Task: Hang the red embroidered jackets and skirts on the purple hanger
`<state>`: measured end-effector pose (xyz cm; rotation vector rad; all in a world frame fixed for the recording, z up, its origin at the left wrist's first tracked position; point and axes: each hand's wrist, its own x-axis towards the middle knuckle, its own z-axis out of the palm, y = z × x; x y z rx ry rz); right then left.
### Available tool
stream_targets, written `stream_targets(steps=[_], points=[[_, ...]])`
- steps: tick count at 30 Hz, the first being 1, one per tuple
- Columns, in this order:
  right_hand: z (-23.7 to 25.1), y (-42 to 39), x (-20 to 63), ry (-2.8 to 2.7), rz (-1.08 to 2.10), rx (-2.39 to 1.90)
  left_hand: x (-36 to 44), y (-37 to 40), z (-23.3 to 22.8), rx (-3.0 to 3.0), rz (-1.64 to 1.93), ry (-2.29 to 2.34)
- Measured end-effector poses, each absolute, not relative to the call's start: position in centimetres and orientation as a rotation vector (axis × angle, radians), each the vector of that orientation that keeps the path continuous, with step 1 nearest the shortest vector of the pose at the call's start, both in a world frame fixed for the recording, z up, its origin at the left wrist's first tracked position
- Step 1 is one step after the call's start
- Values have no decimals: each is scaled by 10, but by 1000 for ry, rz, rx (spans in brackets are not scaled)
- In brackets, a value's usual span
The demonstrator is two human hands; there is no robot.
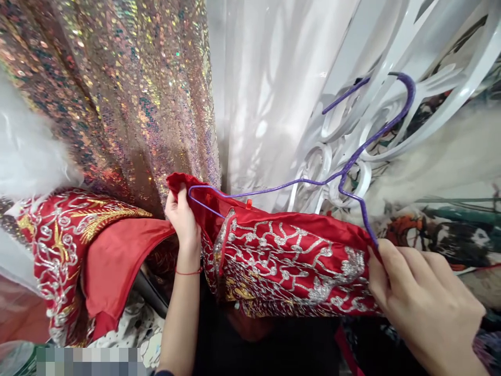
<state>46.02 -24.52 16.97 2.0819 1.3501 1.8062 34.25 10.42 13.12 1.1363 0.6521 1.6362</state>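
Observation:
A red garment (285,256) with silver and gold embroidery hangs across a purple wire hanger (352,162). My left hand (182,219) grips the garment's red edge at the hanger's left end. At the hanger's right end, my right hand (422,297) pinches the cloth where the wire enters it. The hanger's hook curves up in front of a white ornate frame (387,89). A thin red thread circles my left wrist.
A sequined iridescent fabric (129,99) hangs at the upper left beside a white sheer curtain (266,94). Another red embroidered piece (78,250) drapes at the lower left under white fluff (27,151). Patterned cloth (450,224) lies at the right.

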Motion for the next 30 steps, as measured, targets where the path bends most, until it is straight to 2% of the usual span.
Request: stream_targets(steps=[5, 10, 17, 22, 24, 26, 28, 30], points=[[170, -248, 462, 1312, 1853, 2066, 328, 79, 136, 1521, 2096, 854], [164, -249, 472, 1333, 1931, 2081, 321, 59, 120, 1803, 2240, 931], [176, -245, 489, 1649, 2096, 1900, 324, 38, 123, 1939, 2320, 597], [181, -246, 499, 1627, 2320, 1740, 325, 37, 126, 1848, 2405, 390], [179, -242, 491, 1766, 2212, 1846, 324, 37, 127, 1823, 2369, 393], [176, -233, 476, 2047, 1865, 2061, 320, 38, 131, 1859, 2226, 464], [176, -219, 459, 2248, 1490, 2217, 315, 38, 142, 1933, 1937, 580], [178, -203, 445, 2256, 1356, 2253, 311, 40, 158, 2060, 1609, 676]])
